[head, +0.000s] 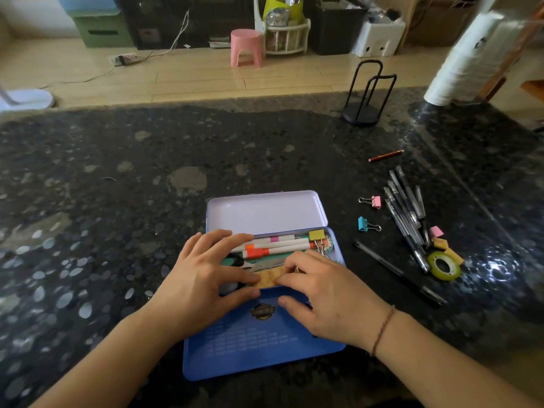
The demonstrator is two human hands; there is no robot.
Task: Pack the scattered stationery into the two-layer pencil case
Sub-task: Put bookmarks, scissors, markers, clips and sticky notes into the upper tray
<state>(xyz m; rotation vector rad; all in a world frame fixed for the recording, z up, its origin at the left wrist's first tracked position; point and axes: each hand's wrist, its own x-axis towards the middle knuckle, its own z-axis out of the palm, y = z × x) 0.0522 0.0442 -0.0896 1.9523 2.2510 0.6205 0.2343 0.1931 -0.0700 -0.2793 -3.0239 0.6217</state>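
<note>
A blue two-layer tin pencil case lies open on the dark table, its pale inner tray tipped up behind. Inside lie white markers with pink and orange bands, scissors, a yellow binder clip and a tan wooden ruler. My left hand and my right hand both pinch the ruler at the case's front edge. To the right lie several clear pens, a black pen, a red pencil, pink and blue binder clips, small erasers and a green tape roll.
A black wire stand is at the table's far right, with a stack of white cups beyond it. The table's far edge runs across the view; past it are the wood floor, a pink stool and storage boxes.
</note>
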